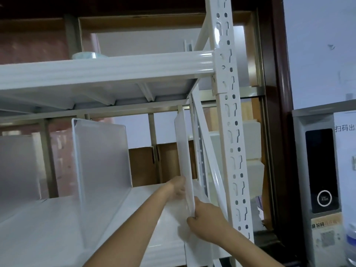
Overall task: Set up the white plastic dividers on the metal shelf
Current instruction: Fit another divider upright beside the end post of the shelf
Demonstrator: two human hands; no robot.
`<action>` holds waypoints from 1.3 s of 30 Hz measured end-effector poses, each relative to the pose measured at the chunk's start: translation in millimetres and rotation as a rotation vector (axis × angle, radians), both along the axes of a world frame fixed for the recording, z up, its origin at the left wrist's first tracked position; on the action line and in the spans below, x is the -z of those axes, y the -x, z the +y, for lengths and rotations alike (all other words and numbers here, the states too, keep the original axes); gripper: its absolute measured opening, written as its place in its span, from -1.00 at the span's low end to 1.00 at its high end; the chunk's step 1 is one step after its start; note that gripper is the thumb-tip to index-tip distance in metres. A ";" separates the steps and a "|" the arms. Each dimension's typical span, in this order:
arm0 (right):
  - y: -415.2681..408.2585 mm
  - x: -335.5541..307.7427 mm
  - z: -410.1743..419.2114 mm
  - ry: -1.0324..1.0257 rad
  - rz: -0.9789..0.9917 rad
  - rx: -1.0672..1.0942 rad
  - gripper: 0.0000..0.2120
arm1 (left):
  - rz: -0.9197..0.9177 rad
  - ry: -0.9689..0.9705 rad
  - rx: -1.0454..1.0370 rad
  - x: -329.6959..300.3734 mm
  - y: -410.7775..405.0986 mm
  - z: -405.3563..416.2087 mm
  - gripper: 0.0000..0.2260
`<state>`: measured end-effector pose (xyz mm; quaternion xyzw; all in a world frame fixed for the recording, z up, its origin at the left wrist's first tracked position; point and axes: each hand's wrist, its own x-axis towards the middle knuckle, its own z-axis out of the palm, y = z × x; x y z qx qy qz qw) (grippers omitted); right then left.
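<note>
So right now a white plastic divider [184, 151] is being stood up at the right end of the metal shelf [96, 224], just beside the perforated upright post [229, 116] at about 3 o'clock from the middle of the view. It is being held nearly upright, tilted a little, with its top edge close under the upper shelf board [100, 74].

The left hand [178, 187] is being pressed against the divider's left face, fingers partly hidden behind the translucent panel, so exactly how they are curled cannot be told. The right hand [205, 222] is being wrapped around the front edge low down, with the fingers curled onto it in a pinch.

Two dividers are already standing: one [102, 151] at 9 o'clock of the held one, well apart, and another [17, 166] at the far left edge.

Judging by that, the last bay is being finished. Next, the base probably needs to be pushed flat onto the shelf and the panel squared up parallel with the others before it is let go.
</note>
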<state>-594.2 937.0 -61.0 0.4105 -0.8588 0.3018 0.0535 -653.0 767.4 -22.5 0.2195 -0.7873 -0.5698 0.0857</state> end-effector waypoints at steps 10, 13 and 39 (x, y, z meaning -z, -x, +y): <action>-10.0 -1.4 -1.7 0.025 0.004 0.080 -0.61 | 0.527 -0.101 0.183 -180.6 -100.4 66.8 -0.31; -12.2 -5.0 -0.7 0.023 -0.050 0.085 -0.66 | 0.476 0.163 0.188 -176.6 -103.3 93.4 -0.28; -20.0 -0.2 0.6 -0.088 -0.012 0.182 -0.78 | 0.029 0.307 0.090 -15.1 -103.4 89.0 -0.32</action>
